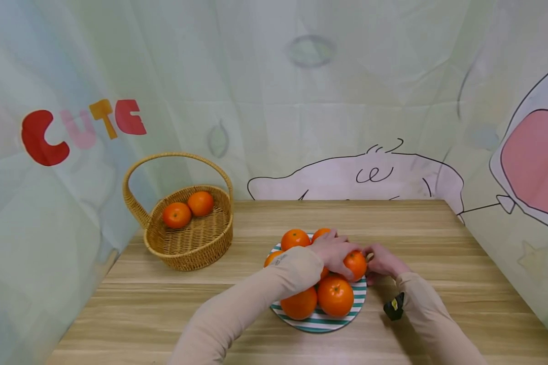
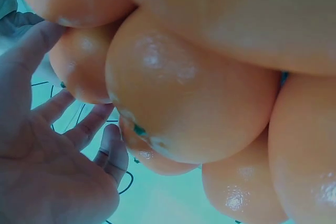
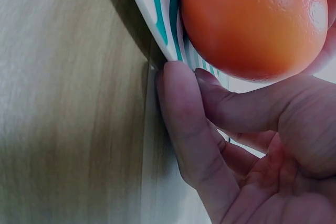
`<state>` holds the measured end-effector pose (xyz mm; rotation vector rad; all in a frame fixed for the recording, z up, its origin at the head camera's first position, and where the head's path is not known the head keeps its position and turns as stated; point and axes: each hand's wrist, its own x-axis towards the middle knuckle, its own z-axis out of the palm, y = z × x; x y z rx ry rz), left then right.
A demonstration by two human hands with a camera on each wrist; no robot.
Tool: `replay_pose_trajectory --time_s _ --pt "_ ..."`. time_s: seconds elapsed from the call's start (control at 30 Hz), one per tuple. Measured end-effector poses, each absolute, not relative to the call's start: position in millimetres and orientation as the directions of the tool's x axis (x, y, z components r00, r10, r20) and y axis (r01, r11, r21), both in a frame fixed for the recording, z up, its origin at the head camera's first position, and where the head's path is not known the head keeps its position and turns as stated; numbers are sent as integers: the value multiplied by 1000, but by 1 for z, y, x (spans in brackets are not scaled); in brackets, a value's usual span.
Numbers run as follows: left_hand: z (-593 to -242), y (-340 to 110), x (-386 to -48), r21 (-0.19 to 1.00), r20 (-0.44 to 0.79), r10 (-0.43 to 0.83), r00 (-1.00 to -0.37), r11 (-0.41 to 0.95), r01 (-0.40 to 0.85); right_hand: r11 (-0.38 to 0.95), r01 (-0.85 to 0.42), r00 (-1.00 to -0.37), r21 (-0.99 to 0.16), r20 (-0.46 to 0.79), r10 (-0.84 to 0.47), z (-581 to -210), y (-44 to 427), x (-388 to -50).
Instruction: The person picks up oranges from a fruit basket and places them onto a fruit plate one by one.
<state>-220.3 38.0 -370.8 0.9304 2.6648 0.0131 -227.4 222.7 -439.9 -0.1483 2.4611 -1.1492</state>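
Note:
Several oranges (image 1: 335, 295) are heaped on a plate (image 1: 317, 328) with green and white stripes. My left hand (image 1: 333, 253) lies over the far right part of the heap, its fingers spread. In the left wrist view, those spread fingers (image 2: 79, 135) rest against oranges (image 2: 189, 87) at the side of the pile. At the plate's right edge, my right hand (image 1: 383, 261) pinches the rim between thumb and forefinger, beside the rightmost orange (image 1: 355, 264). The right wrist view shows that pinch up close, just below an orange (image 3: 252, 19).
A wicker basket (image 1: 194, 261) with a tall handle stands at the back left, with two oranges (image 1: 177, 215) inside. The wooden table (image 1: 420, 218) ends at a printed curtain (image 1: 265, 132). A dark object (image 1: 394, 306) sits at my right wrist.

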Motion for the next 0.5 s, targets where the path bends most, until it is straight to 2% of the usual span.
replay_pose_trajectory --time_s 0.5 --pt "-369 36 -222 130 -304 604 -737 792 596 648 70 -906 -759 -320 -276 -441 222 -227"
